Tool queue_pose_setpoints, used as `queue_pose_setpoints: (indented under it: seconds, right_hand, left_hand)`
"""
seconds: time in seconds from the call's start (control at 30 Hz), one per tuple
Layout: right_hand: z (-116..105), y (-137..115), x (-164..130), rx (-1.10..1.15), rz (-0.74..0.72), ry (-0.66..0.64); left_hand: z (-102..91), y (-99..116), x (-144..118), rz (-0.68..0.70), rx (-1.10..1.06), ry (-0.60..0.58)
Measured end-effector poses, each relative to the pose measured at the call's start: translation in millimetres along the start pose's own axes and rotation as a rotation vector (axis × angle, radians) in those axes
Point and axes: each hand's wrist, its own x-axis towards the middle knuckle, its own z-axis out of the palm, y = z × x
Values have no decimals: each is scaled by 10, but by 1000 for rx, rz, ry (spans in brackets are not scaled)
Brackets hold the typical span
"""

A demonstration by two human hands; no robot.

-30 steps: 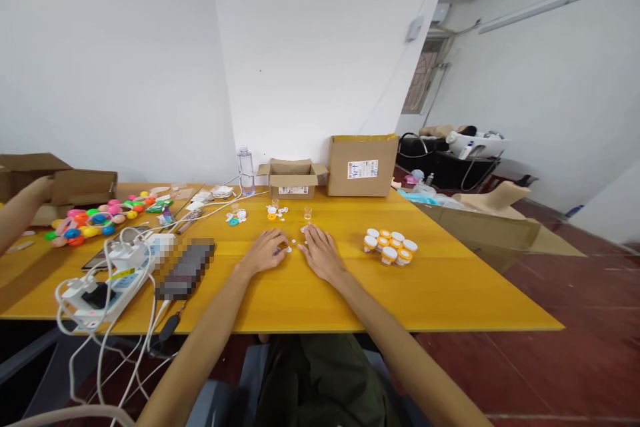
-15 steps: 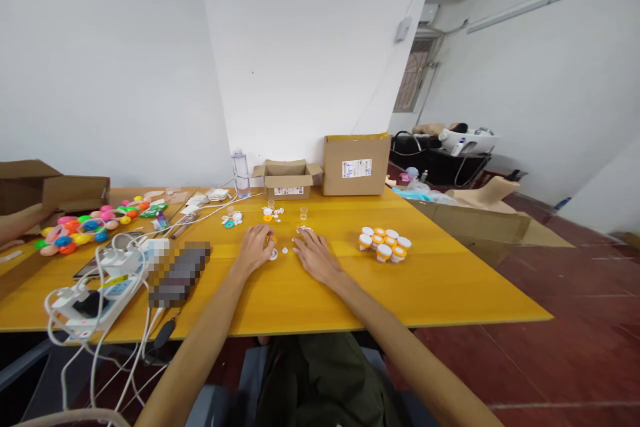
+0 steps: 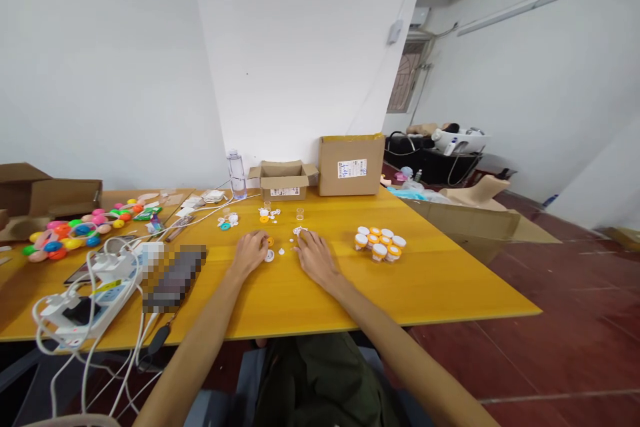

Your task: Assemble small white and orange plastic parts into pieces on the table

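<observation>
Since the earlier frame, both hands have drawn apart, uncovering small parts on the yellow table [image 3: 450,280]. Left hand [image 3: 251,251] rests curled, fingertips beside a white cap [image 3: 269,255] and an orange ring [image 3: 271,241]; whether it grips anything cannot be told. Right hand [image 3: 315,257] lies flat, fingers spread, clamped on nothing. Right of the white cap stands a cluster of capped vials [image 3: 380,243] — apparently finished. Beyond the cap, loose caps [image 3: 267,215] and an uncapped vial [image 3: 299,213] remain — work appears partly complete.
</observation>
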Motion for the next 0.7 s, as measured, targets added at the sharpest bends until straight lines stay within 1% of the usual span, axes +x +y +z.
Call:
queue_pose_setpoints:
  seconds: [0.1,0.23,0.37,0.5,0.7]
  right_hand:
    - [-15,-9,-4,26,-64,12]
    - [-61,-21,-17,60,-168,-14]
    - [-94,-31,-17,52,-142,-35]
    - [-79,-33,-16,50,-108,-10]
    - [-69,-24,-17,95,-190,-6]
  left_hand:
    - [16,-1,0,-4,-31,-34]
    - [23,11,-3,40,-65,-48]
    - [12,44,-8,66,-101,-84]
    - [-7,86,-11,114,-163,-118]
    - [-30,156,-23,161,-347,-236]
